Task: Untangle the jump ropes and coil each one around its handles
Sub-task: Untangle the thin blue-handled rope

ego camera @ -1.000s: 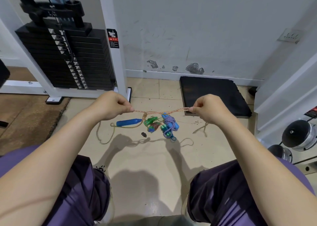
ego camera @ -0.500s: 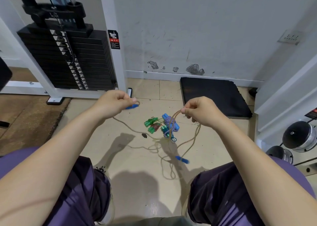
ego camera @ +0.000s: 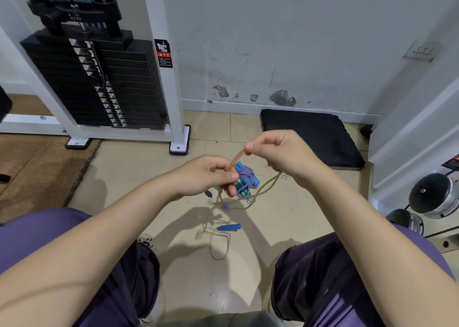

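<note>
Head view, tan rope [ego camera: 238, 156] pinched between both hands, left [ego camera: 208, 175], right [ego camera: 278, 154]

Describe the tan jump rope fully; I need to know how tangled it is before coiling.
The tan rope looks like a thin braided cord, orange-tan. A short stretch runs taut between the right hand, pinching it high, and the left hand, gripping it lower. From there it hangs in loose loops down to the floor, where one blue handle lies among slack curls. Strands pass close by the wound blue-handled bundle; whether they are knotted together is unclear.
</note>
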`<state>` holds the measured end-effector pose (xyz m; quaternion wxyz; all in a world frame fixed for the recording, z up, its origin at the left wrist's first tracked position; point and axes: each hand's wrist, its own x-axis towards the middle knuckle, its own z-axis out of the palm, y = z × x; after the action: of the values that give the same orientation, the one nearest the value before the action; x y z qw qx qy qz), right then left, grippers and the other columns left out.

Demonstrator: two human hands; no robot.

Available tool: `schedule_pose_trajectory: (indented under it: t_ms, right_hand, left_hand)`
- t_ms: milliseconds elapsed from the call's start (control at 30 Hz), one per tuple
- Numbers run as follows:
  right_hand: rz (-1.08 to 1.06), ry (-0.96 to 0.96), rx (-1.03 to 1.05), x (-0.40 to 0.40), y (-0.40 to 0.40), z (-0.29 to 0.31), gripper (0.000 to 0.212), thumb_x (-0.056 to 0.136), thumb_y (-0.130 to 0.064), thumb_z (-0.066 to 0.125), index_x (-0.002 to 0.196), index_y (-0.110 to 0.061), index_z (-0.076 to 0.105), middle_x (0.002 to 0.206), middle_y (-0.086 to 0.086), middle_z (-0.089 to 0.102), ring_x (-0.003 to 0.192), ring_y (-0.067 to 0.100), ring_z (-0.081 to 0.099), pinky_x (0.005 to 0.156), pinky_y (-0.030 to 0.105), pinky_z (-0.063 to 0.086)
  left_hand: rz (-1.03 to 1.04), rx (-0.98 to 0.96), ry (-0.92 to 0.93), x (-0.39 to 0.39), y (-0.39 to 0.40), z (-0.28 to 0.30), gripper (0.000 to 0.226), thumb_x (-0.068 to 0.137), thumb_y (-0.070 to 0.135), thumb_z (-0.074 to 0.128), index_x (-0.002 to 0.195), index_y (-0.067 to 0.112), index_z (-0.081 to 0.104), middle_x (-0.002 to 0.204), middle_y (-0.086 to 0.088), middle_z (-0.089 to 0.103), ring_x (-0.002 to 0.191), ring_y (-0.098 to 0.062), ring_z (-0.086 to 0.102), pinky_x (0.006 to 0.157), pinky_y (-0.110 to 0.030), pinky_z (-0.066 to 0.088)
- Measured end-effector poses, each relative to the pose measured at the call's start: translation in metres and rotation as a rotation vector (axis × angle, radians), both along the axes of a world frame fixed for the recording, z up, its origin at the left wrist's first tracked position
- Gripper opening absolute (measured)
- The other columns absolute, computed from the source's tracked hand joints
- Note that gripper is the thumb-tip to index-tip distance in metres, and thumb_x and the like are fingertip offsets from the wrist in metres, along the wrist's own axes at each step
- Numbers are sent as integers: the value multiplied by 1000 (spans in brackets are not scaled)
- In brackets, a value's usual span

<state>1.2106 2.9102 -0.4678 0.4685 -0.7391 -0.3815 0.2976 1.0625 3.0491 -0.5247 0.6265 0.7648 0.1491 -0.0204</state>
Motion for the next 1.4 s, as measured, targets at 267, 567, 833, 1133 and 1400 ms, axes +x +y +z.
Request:
schedule_pose_trajectory:
  t_ms: [267, 567, 833, 1133, 1400]
  right_hand:
    - [-337, -41, 97, 42, -9, -6, 20, 96, -24, 58, 88, -8, 67, 63, 1, 60, 54, 14, 52, 60, 27, 45]
    - [256, 107, -132, 5, -3, -15, 44, 73, -45, 76, 101, -12, 69, 82, -1, 72, 74, 18, 70, 74, 28, 53]
    - [157, 40, -74, 5, -2, -12, 22, 88, -32, 70, 75, -14, 69, 47, -5, 36, 47, 14, 25, 48, 25, 19]
    - [-271, 48, 183, 24, -6, -7, 24, 94, -35, 61, 83, -17, 73, 50, 2, 35, 46, 16, 26, 47, 25, 24]
    - [-137, 21, 31, 24, -4, -18, 19, 91, -25, 67, 108, -17, 69, 80, 6, 65, 63, 11, 63, 65, 24, 50]
  left_hand:
    - [32, 58, 128, -6, 19, 5, 30, 103, 28, 48, 83, 9, 58, 52, 1, 47, 49, -17, 47, 64, -28, 48]
    - [38, -30, -49, -7, 2, 16, 30, 93, 37, 53, 84, 10, 63, 53, -5, 52, 57, -23, 54, 79, -41, 40]
    - [111, 98, -8, -6, 16, 10, 10, 90, 17, 69, 83, 9, 67, 75, -1, 73, 77, -12, 67, 85, -24, 52]
    - [138, 141, 83, -8, 29, 7, 22, 101, 21, 54, 87, 6, 62, 74, -8, 71, 73, -22, 69, 82, -31, 53]
    - [134, -237, 21, -9, 20, 19, 28, 104, 29, 44, 88, 9, 56, 59, -2, 36, 46, -12, 28, 42, -22, 27]
